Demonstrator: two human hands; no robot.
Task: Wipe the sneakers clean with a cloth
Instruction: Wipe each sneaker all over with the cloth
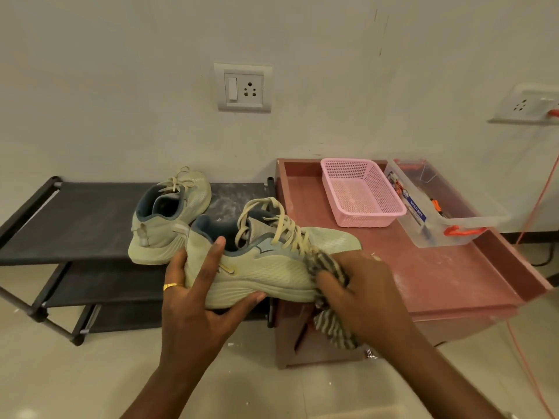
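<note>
In the head view, one sneaker (266,267) is held up by the left hand (193,300), its fingers (211,261) clamped round the heel and sole. At the toe end a striped cloth (332,328) is gripped against it by the right hand (363,291). Beyond the left fingers, the second sneaker (169,213) rests on the shoe rack (75,222). Past the right fingers, "MULTI BOX" is read on a clear box (438,225) beside a pink basket (363,192); bare table (438,276) lies between.

A shoe (266,267) held up with a cloth (331,326) on it.
The left hand (196,300) holds the pale green shoe by its heel end. The right hand (366,294) grips the striped cloth against its side near the toe. The other shoe (169,219) sits on a black rack (75,222), a pink basket (360,192) on the red table (438,276).
</note>
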